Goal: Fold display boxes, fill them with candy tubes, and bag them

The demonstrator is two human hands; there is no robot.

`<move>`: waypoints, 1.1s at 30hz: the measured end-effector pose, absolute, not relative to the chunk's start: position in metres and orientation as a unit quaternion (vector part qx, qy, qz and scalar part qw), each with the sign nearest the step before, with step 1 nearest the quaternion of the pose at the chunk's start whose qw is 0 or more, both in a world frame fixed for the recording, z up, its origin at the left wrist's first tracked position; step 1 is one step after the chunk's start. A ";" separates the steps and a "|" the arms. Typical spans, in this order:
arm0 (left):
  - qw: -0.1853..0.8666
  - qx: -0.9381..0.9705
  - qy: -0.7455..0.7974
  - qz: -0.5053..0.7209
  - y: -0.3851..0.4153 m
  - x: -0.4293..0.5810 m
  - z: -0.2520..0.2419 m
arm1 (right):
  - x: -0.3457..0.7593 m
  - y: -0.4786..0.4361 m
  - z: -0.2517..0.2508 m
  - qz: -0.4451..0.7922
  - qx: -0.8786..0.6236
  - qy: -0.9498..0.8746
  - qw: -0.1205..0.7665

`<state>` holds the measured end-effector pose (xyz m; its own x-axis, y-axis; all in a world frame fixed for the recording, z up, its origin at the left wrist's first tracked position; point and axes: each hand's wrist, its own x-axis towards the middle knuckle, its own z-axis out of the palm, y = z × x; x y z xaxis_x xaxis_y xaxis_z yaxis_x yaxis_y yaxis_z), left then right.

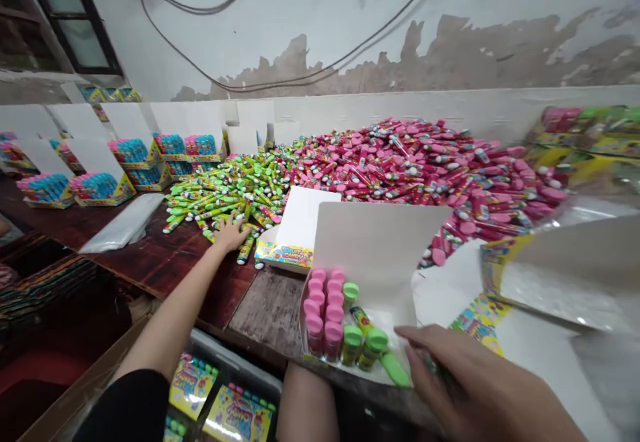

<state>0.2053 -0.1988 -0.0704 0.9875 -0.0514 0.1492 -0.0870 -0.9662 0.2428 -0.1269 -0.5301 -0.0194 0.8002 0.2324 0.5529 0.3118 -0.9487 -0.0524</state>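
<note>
My left hand (231, 234) reaches into the front of a heap of green candy tubes (225, 185), fingers apart and touching tubes. Beside the open display box (370, 242), my right hand (480, 382) is blurred, with its fingers closed around something dark greenish that I cannot make out. In the box's left part, pink-capped candy tubes (325, 302) stand upright in two rows. Several green-capped tubes (353, 339) are next to them, some upright, one tilted. Another green-capped tube (395, 369) leans at the box's front, near my right fingertips.
A large heap of pink candy tubes (400, 162) lies against the wall. Filled display boxes (100, 189) stand at the left, near clear plastic bags (125, 222). A folded carton (287, 253) lies behind the open box. More cartons (550, 275) are at right. Packed boxes (240, 415) sit in a container below.
</note>
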 end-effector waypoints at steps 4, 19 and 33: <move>0.105 0.990 -0.087 0.047 -0.182 0.179 -0.072 | -0.123 -0.545 -0.035 -0.143 -0.977 -0.147 0.061; 0.078 0.986 -0.072 0.125 -0.231 0.064 -0.087 | -0.120 -0.525 -0.044 -0.124 -0.981 -0.142 -0.049; 0.206 0.954 -0.080 0.201 -0.218 0.068 -0.080 | -0.105 -0.491 -0.005 0.101 -0.993 0.039 -0.047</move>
